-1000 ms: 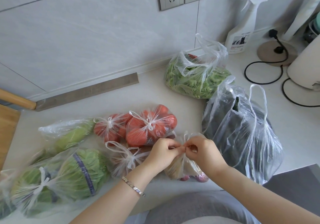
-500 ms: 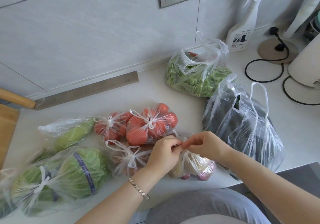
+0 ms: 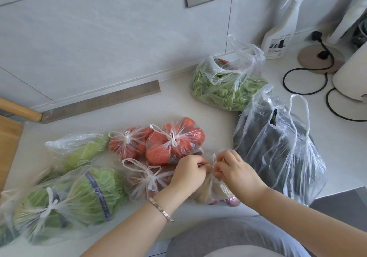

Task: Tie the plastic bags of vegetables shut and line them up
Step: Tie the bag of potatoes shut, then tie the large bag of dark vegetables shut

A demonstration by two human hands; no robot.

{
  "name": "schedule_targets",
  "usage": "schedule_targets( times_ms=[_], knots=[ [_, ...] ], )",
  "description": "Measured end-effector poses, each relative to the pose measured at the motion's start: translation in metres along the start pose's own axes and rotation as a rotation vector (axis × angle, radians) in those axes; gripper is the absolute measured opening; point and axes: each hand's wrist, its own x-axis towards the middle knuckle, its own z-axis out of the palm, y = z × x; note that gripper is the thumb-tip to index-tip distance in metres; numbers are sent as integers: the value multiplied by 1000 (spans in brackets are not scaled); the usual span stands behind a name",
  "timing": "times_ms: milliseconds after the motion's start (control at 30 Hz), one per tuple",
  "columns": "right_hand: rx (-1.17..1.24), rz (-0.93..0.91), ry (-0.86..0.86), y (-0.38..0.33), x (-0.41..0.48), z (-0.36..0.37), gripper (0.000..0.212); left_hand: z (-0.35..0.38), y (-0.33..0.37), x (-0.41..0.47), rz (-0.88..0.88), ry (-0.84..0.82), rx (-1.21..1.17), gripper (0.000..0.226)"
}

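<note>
While the tied cabbage bag [image 3: 79, 201] and tomato bags [image 3: 174, 141] lie at the left, the left hand [image 3: 188, 174] pinches one handle of the small bag [image 3: 210, 192], which sits at the near edge of the counter [image 3: 178, 102]. The right hand [image 3: 234, 171] pinches the other handle. If either pinch slips, the knot may loosen, and hard pulling could tear the thin film. The dark bag [image 3: 278, 153] at the right stands untied.

Head-worn camera looks steeply down, close over the countertop [image 3: 178, 102] toward the wall [image 3: 99, 38].
</note>
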Motion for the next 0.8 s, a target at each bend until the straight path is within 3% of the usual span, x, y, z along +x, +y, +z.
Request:
schedule_targets(
  times_ms=[100,200,267,367,433,533,633,800],
  knots=[
    [-107,-62,-11,1,-8,0,17,2,-3,-1,94,94,219,18],
    [-151,-104,-85,0,-11,-2,6,2,-7,1,129,141,283,21],
    [-150,-102,-128,0,-10,0,18,0,-7,3,124,145,306,22],
    [-156,-63,-212,-4,-4,-5,23,-7,-6,10,125,25,332,20],
    [-111,-4,-276,-11,7,-20,9,-16,-3,20,143,-132,336,17],
    [180,163,-411,-12,26,-57,18,-29,12,36,203,-219,311,18],
    [277,301,-276,0,40,-94,17,-35,36,53,213,-178,193,16],
    [156,372,299,30,43,-144,8,-31,86,81,245,-251,66,39]
  ],
)
